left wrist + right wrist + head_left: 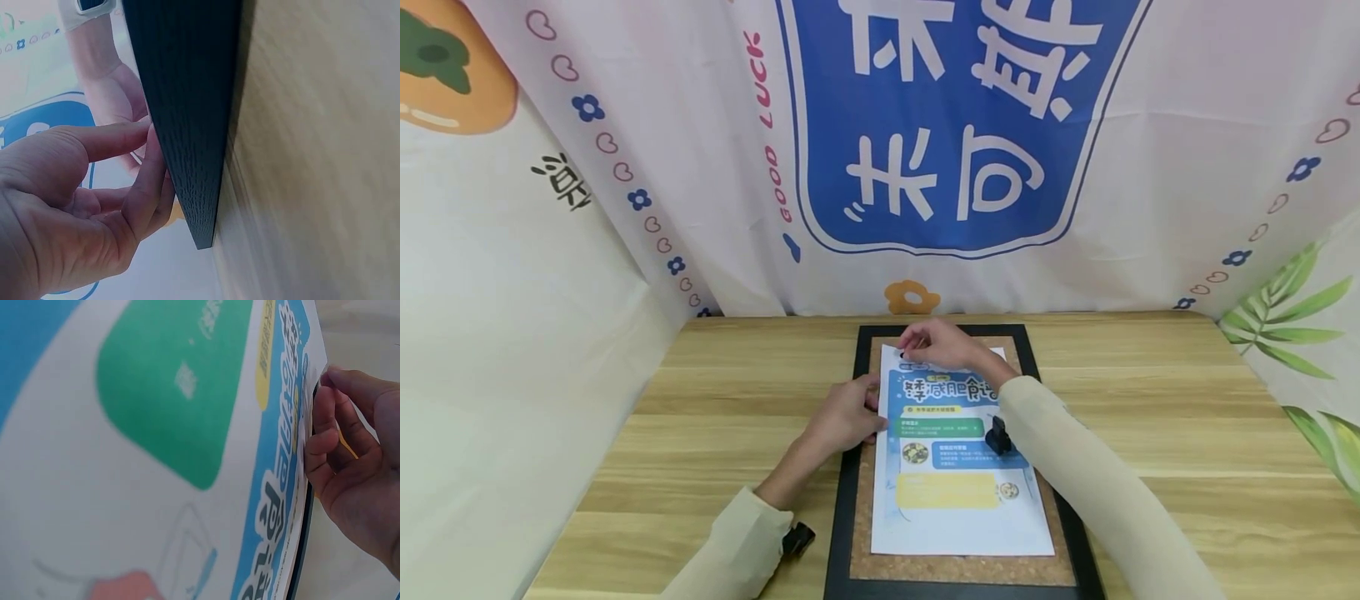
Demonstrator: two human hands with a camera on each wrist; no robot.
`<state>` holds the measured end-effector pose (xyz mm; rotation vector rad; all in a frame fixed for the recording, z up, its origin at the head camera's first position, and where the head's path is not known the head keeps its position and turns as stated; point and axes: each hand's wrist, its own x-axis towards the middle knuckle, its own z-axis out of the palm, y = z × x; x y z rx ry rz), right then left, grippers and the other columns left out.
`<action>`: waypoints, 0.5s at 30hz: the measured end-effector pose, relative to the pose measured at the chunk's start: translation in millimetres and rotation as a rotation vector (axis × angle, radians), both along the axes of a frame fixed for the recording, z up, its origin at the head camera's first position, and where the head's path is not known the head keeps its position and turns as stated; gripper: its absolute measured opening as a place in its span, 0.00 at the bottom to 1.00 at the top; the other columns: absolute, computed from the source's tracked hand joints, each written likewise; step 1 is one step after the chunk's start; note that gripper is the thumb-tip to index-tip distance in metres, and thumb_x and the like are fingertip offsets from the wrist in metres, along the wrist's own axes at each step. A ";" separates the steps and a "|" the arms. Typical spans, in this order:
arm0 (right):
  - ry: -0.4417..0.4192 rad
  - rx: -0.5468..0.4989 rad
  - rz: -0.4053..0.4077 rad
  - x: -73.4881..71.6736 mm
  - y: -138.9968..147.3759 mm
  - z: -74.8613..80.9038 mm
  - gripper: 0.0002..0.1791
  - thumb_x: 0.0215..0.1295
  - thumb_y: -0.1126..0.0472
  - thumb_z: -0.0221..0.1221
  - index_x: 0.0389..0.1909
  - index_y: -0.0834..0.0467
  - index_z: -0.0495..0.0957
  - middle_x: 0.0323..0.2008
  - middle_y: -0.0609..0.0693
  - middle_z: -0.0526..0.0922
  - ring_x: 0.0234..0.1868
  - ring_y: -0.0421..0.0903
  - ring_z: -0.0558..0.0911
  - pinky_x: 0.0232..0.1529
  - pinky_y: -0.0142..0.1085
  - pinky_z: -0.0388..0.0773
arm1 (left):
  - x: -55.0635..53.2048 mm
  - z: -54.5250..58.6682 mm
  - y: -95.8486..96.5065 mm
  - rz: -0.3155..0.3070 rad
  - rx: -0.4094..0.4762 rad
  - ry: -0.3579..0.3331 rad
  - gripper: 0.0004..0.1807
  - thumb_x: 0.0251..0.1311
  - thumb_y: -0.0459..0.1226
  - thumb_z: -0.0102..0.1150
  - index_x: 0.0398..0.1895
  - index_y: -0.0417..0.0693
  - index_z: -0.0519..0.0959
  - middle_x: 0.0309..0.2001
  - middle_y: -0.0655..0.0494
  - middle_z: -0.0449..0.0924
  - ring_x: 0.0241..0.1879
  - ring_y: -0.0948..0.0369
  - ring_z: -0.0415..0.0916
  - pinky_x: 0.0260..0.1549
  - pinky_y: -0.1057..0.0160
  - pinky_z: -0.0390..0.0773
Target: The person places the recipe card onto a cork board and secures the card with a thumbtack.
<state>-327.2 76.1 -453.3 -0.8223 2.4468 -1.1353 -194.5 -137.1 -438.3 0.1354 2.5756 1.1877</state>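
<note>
Right hand [936,344] is pinching a small dark piece [902,356], likely a pin, at top-left of poster [953,463]; left hand [847,414] is touching its left edge, probably steadying it, pinch unclear. Poster's lying on corkboard [962,569] on table [700,433], probably for firm backing.

A small curtained booth, home or studio unclear: the far edge of a light-brown wood-grain table [722,417] meets a white fabric curtain [1150,208] with a printed blue badge [943,108]; a white fruit-printed hanging [505,300] borders the left edge, a white leaf-printed hanging [1303,321] the right.
</note>
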 end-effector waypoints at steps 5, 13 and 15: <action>-0.014 -0.001 -0.004 -1.5 -4.0 0.1 0.12 0.77 0.60 0.65 0.57 0.55 0.86 0.50 0.50 0.89 0.50 0.45 0.86 0.61 0.43 0.83 | 0.7 1.6 -0.3 -0.011 0.003 0.022 0.39 0.63 0.24 0.70 0.78 0.35 0.67 0.44 0.44 0.84 0.28 0.60 0.85 0.26 0.63 0.89; -0.037 0.024 -0.020 -3.8 -7.3 0.1 0.12 0.77 0.59 0.65 0.57 0.52 0.85 0.50 0.49 0.88 0.51 0.47 0.85 0.64 0.45 0.81 | -0.3 -0.2 0.6 -0.013 -0.002 0.015 0.40 0.62 0.23 0.71 0.78 0.35 0.68 0.46 0.43 0.83 0.29 0.60 0.85 0.26 0.64 0.88; -0.034 0.030 -0.021 -4.1 -8.5 -0.3 0.12 0.77 0.60 0.65 0.57 0.53 0.85 0.50 0.50 0.88 0.51 0.47 0.84 0.64 0.45 0.81 | -0.9 -1.1 0.8 -0.013 -0.002 0.016 0.40 0.62 0.23 0.71 0.78 0.36 0.68 0.46 0.43 0.83 0.30 0.60 0.85 0.26 0.64 0.88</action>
